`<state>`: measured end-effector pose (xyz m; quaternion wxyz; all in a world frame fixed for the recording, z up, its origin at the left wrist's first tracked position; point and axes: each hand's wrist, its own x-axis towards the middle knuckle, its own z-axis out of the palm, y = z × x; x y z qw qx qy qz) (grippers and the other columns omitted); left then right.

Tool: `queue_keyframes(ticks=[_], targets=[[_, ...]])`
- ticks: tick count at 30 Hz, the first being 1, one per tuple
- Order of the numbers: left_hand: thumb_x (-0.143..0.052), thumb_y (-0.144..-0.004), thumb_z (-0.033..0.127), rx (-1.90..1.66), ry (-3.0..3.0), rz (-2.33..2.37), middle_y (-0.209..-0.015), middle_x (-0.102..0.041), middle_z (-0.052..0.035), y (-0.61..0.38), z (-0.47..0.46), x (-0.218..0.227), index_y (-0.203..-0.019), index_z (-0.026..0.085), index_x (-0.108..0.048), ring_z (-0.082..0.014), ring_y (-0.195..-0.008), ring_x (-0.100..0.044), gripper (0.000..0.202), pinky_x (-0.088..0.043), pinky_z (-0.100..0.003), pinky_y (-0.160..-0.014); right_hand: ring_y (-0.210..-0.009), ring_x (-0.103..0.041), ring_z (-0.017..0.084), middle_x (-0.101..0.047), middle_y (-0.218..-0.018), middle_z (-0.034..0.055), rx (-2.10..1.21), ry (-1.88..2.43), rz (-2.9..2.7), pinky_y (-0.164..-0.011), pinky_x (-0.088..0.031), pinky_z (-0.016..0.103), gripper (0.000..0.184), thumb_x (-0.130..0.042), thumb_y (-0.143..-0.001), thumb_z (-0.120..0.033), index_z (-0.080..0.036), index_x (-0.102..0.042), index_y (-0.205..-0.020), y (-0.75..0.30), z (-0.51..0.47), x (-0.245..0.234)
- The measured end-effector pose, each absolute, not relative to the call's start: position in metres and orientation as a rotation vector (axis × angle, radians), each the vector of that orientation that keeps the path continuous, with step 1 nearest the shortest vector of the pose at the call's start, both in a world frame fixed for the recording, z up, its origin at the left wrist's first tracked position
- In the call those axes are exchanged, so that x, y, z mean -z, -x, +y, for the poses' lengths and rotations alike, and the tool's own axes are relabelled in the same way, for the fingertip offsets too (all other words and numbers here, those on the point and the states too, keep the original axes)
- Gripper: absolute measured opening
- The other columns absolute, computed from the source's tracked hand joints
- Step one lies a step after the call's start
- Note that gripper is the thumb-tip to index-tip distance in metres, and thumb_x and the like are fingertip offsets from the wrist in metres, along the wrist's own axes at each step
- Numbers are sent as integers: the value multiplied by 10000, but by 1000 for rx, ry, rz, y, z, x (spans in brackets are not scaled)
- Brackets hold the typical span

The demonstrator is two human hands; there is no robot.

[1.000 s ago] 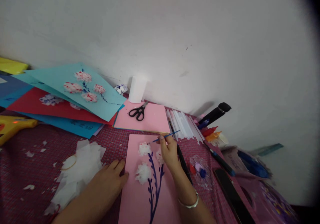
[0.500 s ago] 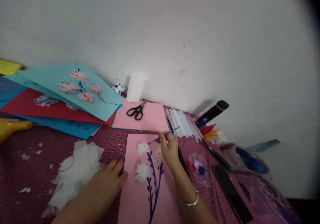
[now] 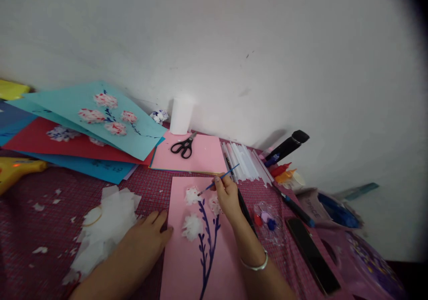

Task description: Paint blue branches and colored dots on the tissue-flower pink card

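Observation:
My right hand [image 3: 228, 198] is closed round a thin blue paintbrush [image 3: 224, 177], its tip touching a fluffy white flower [image 3: 192, 195] with pink dabs. That flower is on a pink sheet [image 3: 182, 269] with dark blue painted stems and leaves [image 3: 207, 251]. A plain white flower [image 3: 192, 227] sits below it, and a pink-dabbed flower [image 3: 214, 205] is partly behind my right hand. My left hand [image 3: 152, 233] lies flat with fingers spread, its thumb at the sheet's left edge. White tissue pieces [image 3: 107, 219] lie beside it, partly under the forearm.
Black scissors [image 3: 182, 147] rest on a stack of pink paper [image 3: 207, 150]. Finished flower cards [image 3: 133, 144] and a yellow glue gun [image 3: 20, 170] are at left. A paint palette [image 3: 267, 222], glue sticks [image 3: 245, 164] and a phone [image 3: 312, 255] lie at right.
The brush tip has shifted slightly on the upper white flower, which shows more pink at its top. My left hand stays in place; the whole view has tilted a little.

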<state>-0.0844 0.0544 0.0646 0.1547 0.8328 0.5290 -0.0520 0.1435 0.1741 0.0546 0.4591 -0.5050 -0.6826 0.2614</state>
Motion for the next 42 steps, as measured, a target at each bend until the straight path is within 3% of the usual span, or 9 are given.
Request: queue_keyframes(ticks=[14, 21, 27, 34, 37, 42], targets=[[-385, -859, -24, 222, -2392, 1523, -1342, -604, -182, 83, 55, -70, -1237, 203, -669, -331, -1216, -585, 524, -501, -499, -999, -644, -634, 170, -641, -720, 20, -632, 1212, -1678, -623, -494, 281, 288, -411, -976, -404, -216, -587, -846, -145, 174, -54], [-416, -873, 6, 224, -2407, 1526, -1357, -594, -186, 83, 55, -71, -1219, 201, -680, -337, -1199, -594, 477, -518, -487, -977, -592, -600, 176, -600, -603, 0, -522, 1277, -1858, -595, -447, 280, 265, -421, -955, -345, -221, -562, -767, -151, 176, -57], [-390, -868, 3, 233, -2422, 1535, -1346, -599, -184, 84, 56, -68, -1224, 209, -677, -343, -1203, -590, 502, -513, -505, -976, -667, -643, 187, -661, -716, 28, -532, 1250, -1833, -642, -484, 294, 250, -418, -964, -344, -217, -593, -838, -148, 177, -50], [-361, -859, -5, 201, -2461, 1504, -1312, -615, -194, 86, 55, -60, -1225, 193, -672, -334, -1182, -598, 520, -513, -518, -967, -631, -627, 180, -629, -629, 7, -516, 1268, -1852, -611, -465, 279, 261, -429, -958, -328, -221, -587, -780, -152, 179, -51], [-365, -862, -1, 179, -2478, 1509, -1319, -611, -184, 85, 55, -59, -1221, 201, -673, -329, -1179, -598, 515, -513, -512, -965, -644, -626, 174, -647, -681, 16, -511, 1253, -1888, -620, -465, 279, 238, -446, -949, -318, -218, -593, -790, -148, 178, -50], [-400, -878, 38, 194, -2440, 1522, -1257, -638, -172, 85, 56, -68, -1180, 207, -695, -336, -1151, -601, 455, -519, -512, -946, -565, -598, 150, -617, -614, -17, -651, 1182, -1709, -574, -461, 259, 258, -438, -960, -359, -218, -576, -794, -152, 172, -80]])
